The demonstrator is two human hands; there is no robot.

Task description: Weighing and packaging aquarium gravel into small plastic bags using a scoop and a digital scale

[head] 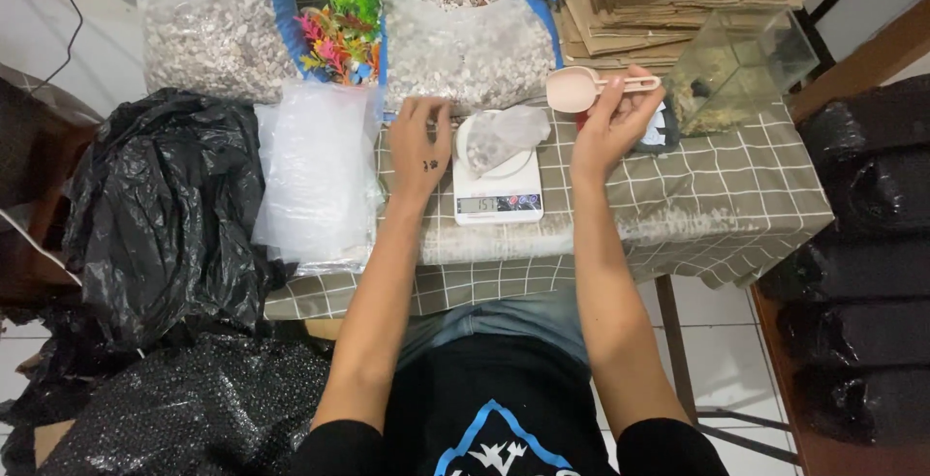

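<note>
1. Right hand (608,125) grips a pale pink plastic scoop (573,89) by its handle, bowl level above the table
2. Left hand (420,142) lies open, fingers spread flat beside the small clear plastic bag of gravel (504,137), which sits on a white digital kitchen scale (498,195)
3. Big clear sacks of pale gravel (475,50) stand open just behind, within scooping reach
4. Stacked clear bags (315,171) wait left on the grey checked tablecloth (736,195)

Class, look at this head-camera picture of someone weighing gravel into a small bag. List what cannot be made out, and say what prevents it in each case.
Head view:
- Left hand fingertips: hidden behind the small bag's edge and the gravel sack.
- Small bag on the scale: contents blurred by crinkled plastic.
- Pink scoop in the right hand: whether its bowl is loaded cannot be told.
- Glass tank: contents murky.
- Left sack: cut off by the top edge.
</note>
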